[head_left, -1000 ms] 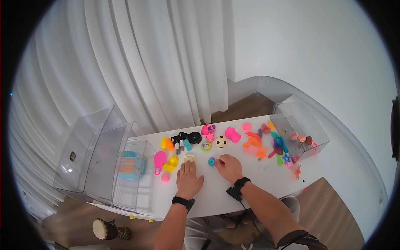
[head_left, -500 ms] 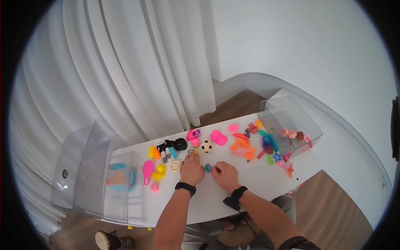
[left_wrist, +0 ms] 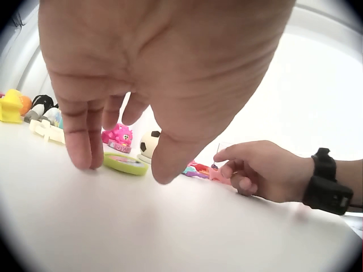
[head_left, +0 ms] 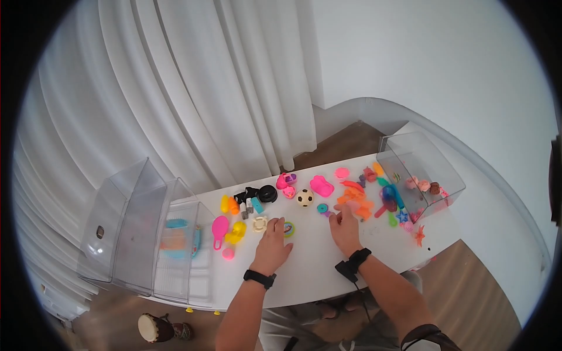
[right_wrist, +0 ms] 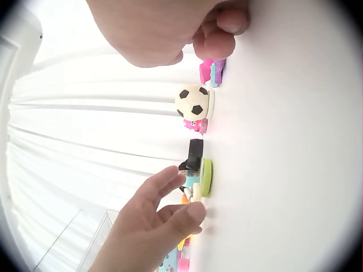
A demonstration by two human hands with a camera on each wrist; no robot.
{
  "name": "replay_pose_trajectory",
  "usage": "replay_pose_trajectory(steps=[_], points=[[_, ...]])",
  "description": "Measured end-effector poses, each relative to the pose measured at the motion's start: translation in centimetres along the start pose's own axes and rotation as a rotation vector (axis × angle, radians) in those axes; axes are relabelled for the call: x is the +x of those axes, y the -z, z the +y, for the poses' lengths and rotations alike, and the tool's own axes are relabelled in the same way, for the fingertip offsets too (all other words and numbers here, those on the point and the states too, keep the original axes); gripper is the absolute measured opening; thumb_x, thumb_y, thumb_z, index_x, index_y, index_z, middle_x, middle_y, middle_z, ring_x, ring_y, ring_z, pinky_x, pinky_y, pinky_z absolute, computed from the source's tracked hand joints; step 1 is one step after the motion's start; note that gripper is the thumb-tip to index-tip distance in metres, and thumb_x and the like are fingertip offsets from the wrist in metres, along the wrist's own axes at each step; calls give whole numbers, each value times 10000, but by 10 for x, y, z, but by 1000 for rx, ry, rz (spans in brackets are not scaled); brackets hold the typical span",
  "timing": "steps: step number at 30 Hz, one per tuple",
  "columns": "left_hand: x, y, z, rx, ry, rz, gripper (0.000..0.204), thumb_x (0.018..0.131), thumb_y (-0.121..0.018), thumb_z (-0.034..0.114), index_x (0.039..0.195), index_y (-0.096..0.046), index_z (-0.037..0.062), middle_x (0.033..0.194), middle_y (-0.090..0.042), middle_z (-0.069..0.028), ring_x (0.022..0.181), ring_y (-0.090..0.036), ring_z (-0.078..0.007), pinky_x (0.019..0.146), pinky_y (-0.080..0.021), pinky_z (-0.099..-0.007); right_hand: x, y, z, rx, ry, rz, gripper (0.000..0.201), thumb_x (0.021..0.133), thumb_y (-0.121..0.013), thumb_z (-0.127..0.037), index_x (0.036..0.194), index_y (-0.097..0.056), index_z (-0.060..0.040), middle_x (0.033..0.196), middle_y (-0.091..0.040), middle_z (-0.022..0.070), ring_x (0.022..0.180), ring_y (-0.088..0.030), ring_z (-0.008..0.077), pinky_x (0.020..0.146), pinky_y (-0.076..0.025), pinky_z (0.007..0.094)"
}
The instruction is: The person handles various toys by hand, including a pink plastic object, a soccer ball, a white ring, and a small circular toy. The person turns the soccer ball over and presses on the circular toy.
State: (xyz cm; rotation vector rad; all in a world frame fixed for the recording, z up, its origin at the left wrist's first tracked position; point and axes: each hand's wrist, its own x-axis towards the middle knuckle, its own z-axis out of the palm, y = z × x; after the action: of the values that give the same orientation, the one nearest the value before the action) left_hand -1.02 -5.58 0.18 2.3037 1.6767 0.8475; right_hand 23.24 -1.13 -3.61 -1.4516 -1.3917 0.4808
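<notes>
My left hand [head_left: 273, 249] is over the front middle of the table, fingers loosely extended and thumb apart. Just right of its fingertips lies a green-rimmed round toy [head_left: 289, 229], its rim close beyond the fingers in the left wrist view. A cream ring-shaped toy [head_left: 260, 224] is at its left. My right hand [head_left: 345, 233] is farther right, fingers loosely bent, with nothing visible in them. Right beyond its fingertips is a small teal and purple toy [head_left: 322, 208], also seen past the fingers in the right wrist view. Behind that sits a toy soccer ball [head_left: 304, 198].
Clear bins [head_left: 136, 234] stand on the left; another clear bin [head_left: 448, 199] at the right holds several small toys. A pink paddle [head_left: 220, 230], yellow duck [head_left: 236, 233] and black round toy [head_left: 267, 193] lie left; orange toys [head_left: 358, 205] lie right.
The teal and purple toy has moved right and back, beside the soccer ball. The green-rimmed toy has come nearer the front. My hands have moved apart since half a second ago.
</notes>
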Motion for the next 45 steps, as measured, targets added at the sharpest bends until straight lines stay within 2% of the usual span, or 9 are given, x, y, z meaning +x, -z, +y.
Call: replay_pose_trajectory(steps=[4, 7, 10, 12, 15, 22, 24, 30, 45], points=[[23, 0, -15, -54, 27, -145, 708, 826, -824, 109, 1469, -538, 27, 1372, -555, -201, 1236, -629, -400, 1007, -561, -460, -5, 2, -3, 85, 26, -103, 200, 999, -686, -188, 1139, -679, -46, 774, -691, 161, 709, -696, 319, 677, -544, 420], [30, 5, -7, -90, 103, -304, 648, 840, -834, 184, 1423, -592, 37, 1335, -573, -194, 1175, -664, -382, 998, -559, -459, -6, 0, -19, 124, -27, -283, 203, 1028, -678, -191, 1086, -700, 3, 806, -696, 103, 729, -656, 147, 683, -525, 319], [33, -2, 4, -16, 174, -273, 543, 851, -843, 277, 1303, -658, 39, 1192, -629, -177, 1084, -694, -364, 905, -573, -450, -2, -14, -21, 131, 53, -354, 197, 1036, -663, -178, 1117, -692, 0, 821, -698, 91, 698, -647, 131, 659, -525, 301], [31, -10, 2, -70, 194, -93, 482, 860, -842, 358, 1170, -671, 33, 1006, -686, -155, 941, -715, -365, 788, -573, -440, 0, -23, -24, 239, -51, -440, 267, 1050, -644, -264, 1078, -691, -2, 855, -722, 142, 701, -707, 245, 667, -557, 350], [40, -3, 13, -105, 290, -24, 468, 870, -834, 412, 1063, -629, 38, 935, -708, -162, 871, -719, -385, 727, -578, -462, 9, -21, -55, 543, -336, -706, 327, 1092, -594, -301, 1083, -672, 16, 882, -726, 99, 688, -712, 184, 630, -565, 301], [37, -5, 12, -121, 475, -115, 569, 858, -861, 407, 1165, -563, 31, 987, -712, -200, 864, -726, -393, 752, -586, -453, 42, -40, -42, 588, -399, -1071, 343, 1134, -552, -325, 1155, -649, 3, 887, -714, 59, 714, -706, 128, 642, -571, 268], [33, -8, 5, -531, 333, -46, 633, 830, -911, 267, 1261, -518, 21, 1058, -689, -173, 844, -737, -327, 749, -597, -398, 50, -39, -44, 562, -408, -1139, 350, 1134, -561, -335, 1161, -654, 1, 932, -716, 62, 743, -710, 131, 692, -590, 276], [42, 3, -5, -833, 384, -227, 644, 873, -857, 17, 1369, -448, 56, 1225, -609, -81, 989, -721, -158, 831, -620, -268, 48, -42, -35, 730, -535, -1027, 358, 1099, -631, -328, 1193, -682, 14, 1012, -736, 59, 756, -716, 133, 726, -613, 282], [42, -1, -35, -1220, 410, -325, 740, 874, -854, -22, 1497, -466, 70, 1296, -626, -78, 1107, -693, -161, 935, -611, -315, 49, -43, -48, 623, -425, -1077, 336, 1109, -614, -339, 1115, -629, -4, 882, -713, 70, 768, -714, 130, 699, -582, 269]])
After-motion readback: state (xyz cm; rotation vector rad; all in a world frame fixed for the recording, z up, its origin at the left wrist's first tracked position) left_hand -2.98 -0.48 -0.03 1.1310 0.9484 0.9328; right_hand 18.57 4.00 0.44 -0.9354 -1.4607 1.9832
